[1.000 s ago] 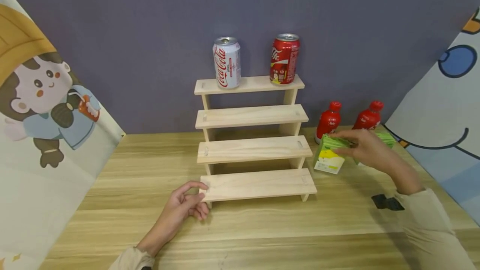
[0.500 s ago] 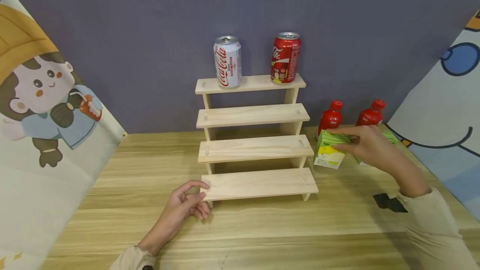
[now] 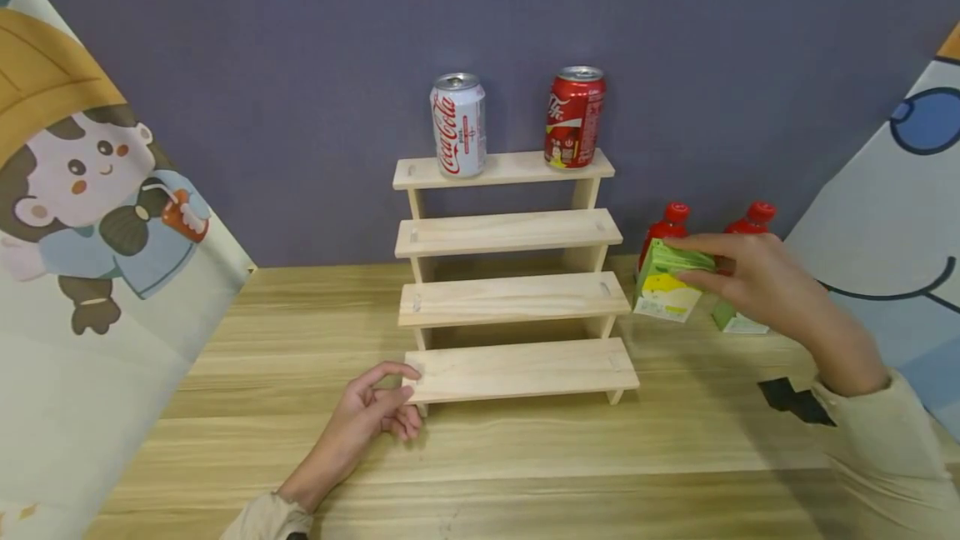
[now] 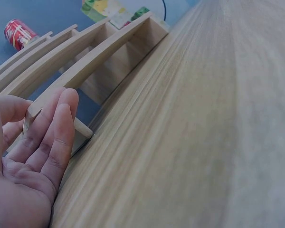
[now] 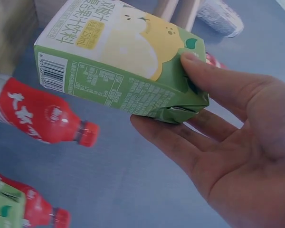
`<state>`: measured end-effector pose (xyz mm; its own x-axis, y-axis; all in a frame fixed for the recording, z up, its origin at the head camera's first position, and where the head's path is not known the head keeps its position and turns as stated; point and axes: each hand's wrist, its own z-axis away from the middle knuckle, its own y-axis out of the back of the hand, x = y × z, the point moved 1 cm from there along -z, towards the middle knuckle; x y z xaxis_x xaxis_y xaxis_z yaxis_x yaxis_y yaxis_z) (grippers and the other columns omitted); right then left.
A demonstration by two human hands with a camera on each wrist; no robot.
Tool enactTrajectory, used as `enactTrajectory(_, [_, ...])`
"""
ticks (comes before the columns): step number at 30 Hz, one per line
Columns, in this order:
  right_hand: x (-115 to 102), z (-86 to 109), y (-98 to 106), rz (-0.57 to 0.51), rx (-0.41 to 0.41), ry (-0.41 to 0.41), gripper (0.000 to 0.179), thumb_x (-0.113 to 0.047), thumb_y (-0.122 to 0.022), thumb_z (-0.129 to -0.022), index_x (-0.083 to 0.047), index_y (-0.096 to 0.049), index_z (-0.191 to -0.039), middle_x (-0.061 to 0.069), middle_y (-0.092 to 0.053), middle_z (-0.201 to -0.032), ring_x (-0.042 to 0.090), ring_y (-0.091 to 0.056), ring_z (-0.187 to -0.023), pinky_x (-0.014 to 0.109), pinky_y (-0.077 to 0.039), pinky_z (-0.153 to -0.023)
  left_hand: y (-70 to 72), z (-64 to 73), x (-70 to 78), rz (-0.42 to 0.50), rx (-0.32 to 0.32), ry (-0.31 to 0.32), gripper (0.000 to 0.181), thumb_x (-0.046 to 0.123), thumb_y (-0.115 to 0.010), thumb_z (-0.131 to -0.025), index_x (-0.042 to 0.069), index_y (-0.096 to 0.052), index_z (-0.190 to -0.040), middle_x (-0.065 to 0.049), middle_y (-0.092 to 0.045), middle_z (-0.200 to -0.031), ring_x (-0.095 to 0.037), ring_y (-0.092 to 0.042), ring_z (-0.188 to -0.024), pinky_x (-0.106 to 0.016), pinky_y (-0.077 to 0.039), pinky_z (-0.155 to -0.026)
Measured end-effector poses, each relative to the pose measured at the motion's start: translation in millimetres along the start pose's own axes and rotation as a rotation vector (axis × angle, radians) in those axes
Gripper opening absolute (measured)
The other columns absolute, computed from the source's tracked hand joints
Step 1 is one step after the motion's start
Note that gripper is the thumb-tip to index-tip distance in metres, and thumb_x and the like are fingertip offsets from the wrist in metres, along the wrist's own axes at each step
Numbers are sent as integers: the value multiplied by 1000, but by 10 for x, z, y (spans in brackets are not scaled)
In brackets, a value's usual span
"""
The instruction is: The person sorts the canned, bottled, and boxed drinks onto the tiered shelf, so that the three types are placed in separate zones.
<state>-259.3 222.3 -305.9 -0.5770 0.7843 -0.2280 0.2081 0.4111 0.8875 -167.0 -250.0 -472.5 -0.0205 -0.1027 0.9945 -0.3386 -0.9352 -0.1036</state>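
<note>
My right hand point(image 3: 780, 294) grips a green and yellow juice carton point(image 3: 667, 294) by its top, thumb on one side and fingers on the other. In the right wrist view the carton point(image 5: 118, 61) is tilted and held off the table, with a pear picture and a barcode. A four-step wooden display rack point(image 3: 517, 369) stands at the middle, to the left of the carton. At the left end of its lowest board, my left hand point(image 3: 367, 407) pinches the wood between thumb and index finger; its other fingers lie below the board.
On the top step stand a white Coca-Cola can point(image 3: 458, 127) and a red can point(image 3: 574, 119). Behind the right hand are two red bottles point(image 3: 675, 215), partly hidden, and a second green carton point(image 3: 738, 321). Black tape point(image 3: 797, 401) marks the table point(image 3: 525, 473).
The right hand has raised the juice carton off the table and slightly to the right, uncovering more of the second carton. My left hand stays on the rack's lowest board.
</note>
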Motion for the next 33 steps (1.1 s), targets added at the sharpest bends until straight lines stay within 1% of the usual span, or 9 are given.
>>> enactTrajectory(3, [-56, -13, 83, 5, 30, 34, 52, -9, -87, -75, -12, -71, -124, 1, -71, -87, 6, -38, -56, 20, -34, -48, -6, 0, 5, 5, -1, 1, 33, 13, -54, -103, -6, -49, -130, -9, -73, -78, -21, -70, -67, -32, -61, -59])
enactTrajectory(6, [-121, -29, 155, -7, 77, 75, 54, -5, -88, -72, -12, -72, -123, 6, -75, -105, 4, -43, -59, 15, -37, -52, -5, 2, 9, 4, 1, 4, 33, 13, -54, -103, -6, -49, -130, -10, -73, -78, -21, -70, -67, -32, -61, -59])
enactTrajectory(13, [-333, -85, 219, -59, 87, 103, 52, -6, -86, -76, -16, -71, -125, -4, -72, -100, 6, -39, -58, 17, -32, -50, 10, 9, 10, -4, 22, 20, 34, 14, -56, -102, -6, -49, -129, -11, -73, -77, -23, -70, -66, -32, -61, -59])
enactTrajectory(15, [-385, -105, 230, -71, 76, 101, 52, -7, -85, -77, -18, -70, -126, -3, -72, -105, 6, -44, -62, 16, -36, -50, 5, 4, 8, -2, 20, 15, 34, 13, -56, -103, -6, -49, -129, -11, -73, -77, -23, -70, -66, -33, -61, -59])
enactTrajectory(19, [-477, -177, 243, -106, 82, 143, 53, -6, -84, -78, -20, -70, -128, 2, -71, -117, 6, -60, -83, 8, -45, -64, 0, 1, 1, 8, 7, -1, 33, 12, -55, -103, -7, -49, -129, -11, -73, -77, -23, -70, -66, -33, -61, -59])
enactTrajectory(23, [-575, -310, 223, -130, 127, 233, 52, -1, -84, -76, -15, -71, -125, 4, -71, -118, 7, -64, -103, 4, -45, -77, 7, 4, -10, 14, 7, 4, 33, 12, -54, -103, -7, -49, -129, -11, -73, -77, -22, -70, -66, -33, -61, -59])
enactTrajectory(27, [-685, -465, 207, -157, 188, 322, 51, 2, -85, -74, -11, -73, -121, 4, -72, -116, 6, -65, -93, 8, -41, -58, 10, -2, -16, 17, 6, 3, 33, 12, -55, -103, -7, -49, -129, -11, -73, -78, -22, -70, -66, -33, -61, -59])
enactTrajectory(30, [-769, -578, 198, -179, 215, 346, 49, 1, -85, -75, -11, -73, -120, 4, -72, -117, 10, -67, -99, 6, -43, -63, 11, -5, -14, 17, 2, 1, 33, 12, -55, -103, -7, -49, -129, -11, -73, -78, -22, -70, -66, -33, -61, -59])
enactTrajectory(33, [-846, -692, 177, -206, 219, 351, 46, 1, -83, -77, -10, -73, -120, 3, -72, -118, 16, -67, -108, 4, -46, -81, 10, -9, -9, 17, 1, 4, 33, 13, -55, -103, -6, -49, -130, -11, -73, -78, -22, -71, -67, -33, -61, -59])
